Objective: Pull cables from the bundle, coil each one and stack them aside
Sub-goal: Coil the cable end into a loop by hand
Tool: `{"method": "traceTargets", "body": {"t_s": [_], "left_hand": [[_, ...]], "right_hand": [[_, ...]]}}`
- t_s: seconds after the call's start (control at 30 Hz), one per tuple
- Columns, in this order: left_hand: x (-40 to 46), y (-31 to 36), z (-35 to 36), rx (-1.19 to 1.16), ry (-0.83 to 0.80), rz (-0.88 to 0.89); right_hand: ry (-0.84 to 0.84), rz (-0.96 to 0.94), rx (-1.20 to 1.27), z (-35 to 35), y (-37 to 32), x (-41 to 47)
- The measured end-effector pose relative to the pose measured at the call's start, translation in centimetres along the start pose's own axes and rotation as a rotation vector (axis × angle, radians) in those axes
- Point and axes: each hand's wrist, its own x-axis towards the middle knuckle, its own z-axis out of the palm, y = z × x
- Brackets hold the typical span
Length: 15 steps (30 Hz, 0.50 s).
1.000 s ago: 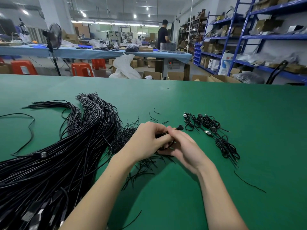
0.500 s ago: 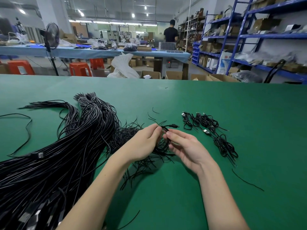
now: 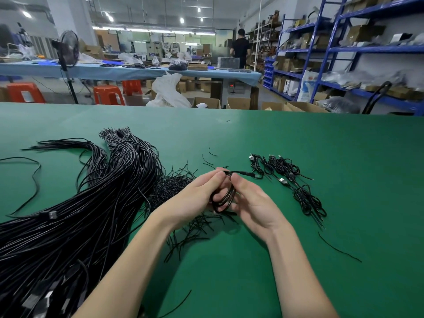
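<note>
a second ago both hands were bunched tight over the cable near its plug; now they have drawn slightly apart and a finished round coil (image 3: 223,198) shows between them, held upright just above the green bench (image 3: 344,145). the left hand (image 3: 195,198) has its grip curled round the coil's near-left side, and the right hand (image 3: 250,198) pinches the top where the plug end pokes out toward the stack of coiled cables (image 3: 296,180) just to the right. the winding looks done, so setting it on that stack seems next. the big bundle (image 3: 75,214) lies well to the left.
</note>
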Motion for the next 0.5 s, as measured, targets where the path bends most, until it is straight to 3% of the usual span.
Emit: {"method": "traceTargets", "body": {"t_s": [0.3, 0.5], "left_hand": [[-0.19, 0.42, 0.69, -0.060, 0.004, -0.063], [-0.31, 0.84, 0.81, -0.262, -0.059, -0.110]], "right_hand": [[-0.004, -0.065, 0.016, 0.67, -0.03, 0.14], [0.008, -0.035, 0.089, 0.53, 0.04, 0.13]]}}
